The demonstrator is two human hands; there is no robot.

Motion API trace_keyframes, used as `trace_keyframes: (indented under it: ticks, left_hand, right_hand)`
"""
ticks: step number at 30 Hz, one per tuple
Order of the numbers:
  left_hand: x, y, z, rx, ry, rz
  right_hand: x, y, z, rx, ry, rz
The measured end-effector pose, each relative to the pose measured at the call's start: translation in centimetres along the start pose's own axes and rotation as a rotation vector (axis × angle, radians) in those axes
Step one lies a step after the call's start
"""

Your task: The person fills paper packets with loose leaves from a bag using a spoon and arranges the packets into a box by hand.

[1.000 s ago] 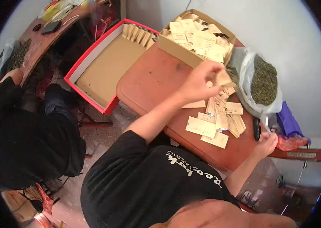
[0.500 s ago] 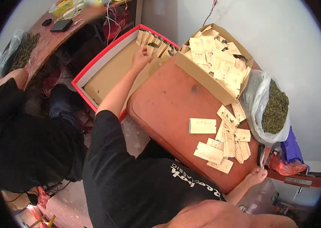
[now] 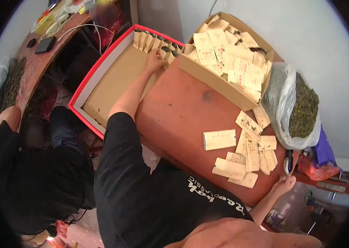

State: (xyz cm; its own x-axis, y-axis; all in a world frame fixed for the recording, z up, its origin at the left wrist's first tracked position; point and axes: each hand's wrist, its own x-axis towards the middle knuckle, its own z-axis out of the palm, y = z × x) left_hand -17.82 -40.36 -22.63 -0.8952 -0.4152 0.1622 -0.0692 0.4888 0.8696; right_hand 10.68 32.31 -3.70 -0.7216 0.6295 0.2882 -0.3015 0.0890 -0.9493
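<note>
My left hand (image 3: pixel 155 62) reaches into the red-edged box (image 3: pixel 87 75), its fingers closed at a paper packet in the row of upright, open-topped packets (image 3: pixel 143 41). Dark green leaf shows in some of their tops. At the table's right edge, my right hand (image 3: pixel 284 184) has its fingers pressed together; what they hold is too small to make out. A black and silver object (image 3: pixel 288 161) lies just above it. Flat paper packets (image 3: pixel 252 153) overlap on the red-brown table (image 3: pixel 174 120), with a single one (image 3: pixel 219 139) to their left.
A cardboard box (image 3: pixel 213 82) heaped with packets stands at the back of the table. Beside it is a clear bag (image 3: pixel 284 103) of dried leaf (image 3: pixel 304 111). A person in black (image 3: pixel 38 182) sits at the left by another table (image 3: pixel 44 60).
My left hand has moved from over the flat packets to the row in the red-edged box. My right hand stays near the table's right edge. The view has shifted.
</note>
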Motion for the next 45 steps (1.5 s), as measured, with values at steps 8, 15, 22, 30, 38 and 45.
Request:
trace_keyframes:
  ticks: [8, 15, 22, 30, 38, 45]
  left_hand:
    - [-5.6, 6.9, -6.4, -0.435, -0.090, -0.190]
    - [-18.2, 22.0, -10.5, -0.212, -0.174, 0.167]
    - [-29.8, 32.6, -4.7, 0.373, -0.540, 0.664]
    - [-29.4, 33.3, -4.0, 0.634, -0.513, 0.586]
    - [-26.8, 37.6, -6.0, 0.610, -0.543, 0.915]
    - [-28.7, 41.7, -3.7, 0.791, -0.701, 1.000]
  right_hand:
    - [-0.5, -1.0, 1.1, 0.169, 0.088, 0.077]
    - [0.2, -0.5, 0.1, 0.393, -0.125, 0.053]
    - [-0.7, -1.5, 1.5, 0.554, -0.112, 0.144]
    - [-2.5, -2.7, 2.1, 0.591, -0.213, 0.144]
    - [-3.6, -4.2, 4.6, 0.341, -0.384, 0.095]
    - [-7.1, -7.7, 12.7, -0.091, -0.728, -0.013]
